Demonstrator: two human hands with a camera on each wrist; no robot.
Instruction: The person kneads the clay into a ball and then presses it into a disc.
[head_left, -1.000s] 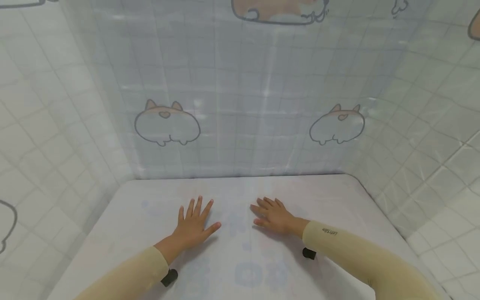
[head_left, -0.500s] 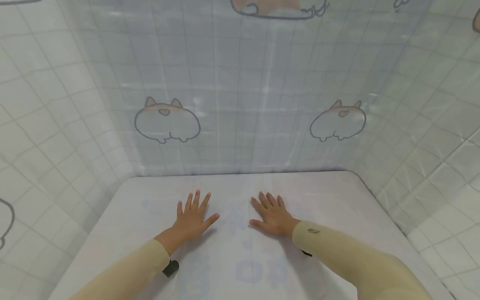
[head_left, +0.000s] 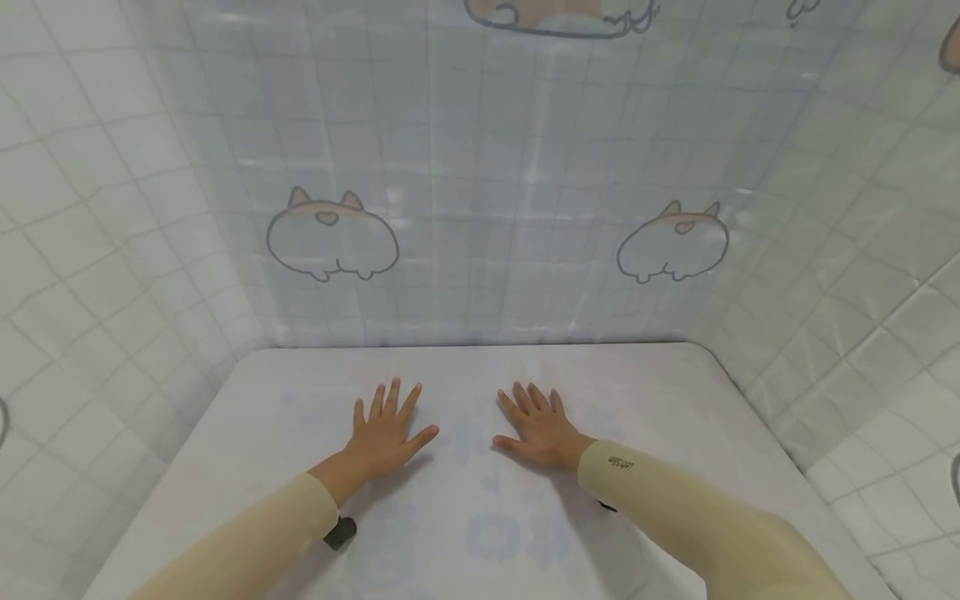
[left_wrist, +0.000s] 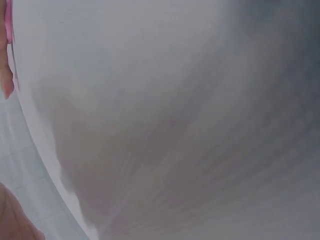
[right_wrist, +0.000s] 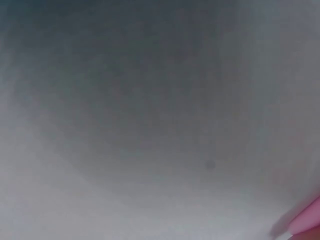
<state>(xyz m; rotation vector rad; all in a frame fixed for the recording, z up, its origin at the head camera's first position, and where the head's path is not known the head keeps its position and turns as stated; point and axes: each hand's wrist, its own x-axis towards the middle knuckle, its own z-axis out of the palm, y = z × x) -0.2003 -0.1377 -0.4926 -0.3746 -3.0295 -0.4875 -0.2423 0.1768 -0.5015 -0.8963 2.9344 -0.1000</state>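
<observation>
Both hands lie over a white tabletop (head_left: 465, 467) with faint bluish prints. On the left, my left hand (head_left: 381, 440) has its fingers straight and spread, with the thumb pointing toward the middle. My right hand (head_left: 542, 433) mirrors it a short way to the right, fingers spread and thumb toward the left hand. Neither hand holds anything. In the left wrist view, a blurred pale surface (left_wrist: 150, 75) fills most of the frame, with parts of the hand at the left edge. The right wrist view shows a shadowed, blurred surface (right_wrist: 150, 125) and a bit of pink at the lower right corner.
A grid-patterned sheet (head_left: 480, 208) with corgi drawings rises behind the table's far edge. Similar gridded sheets flank it at the left (head_left: 90, 275) and the right (head_left: 862, 333). Light yellow sleeves cover both forearms, and a small dark device (head_left: 341, 533) sits under the left wrist.
My right hand has flattened and spread its fingers, its thumb swinging out and the hand shifting slightly left. My left hand has moved slightly up in the view, fingers still spread.
</observation>
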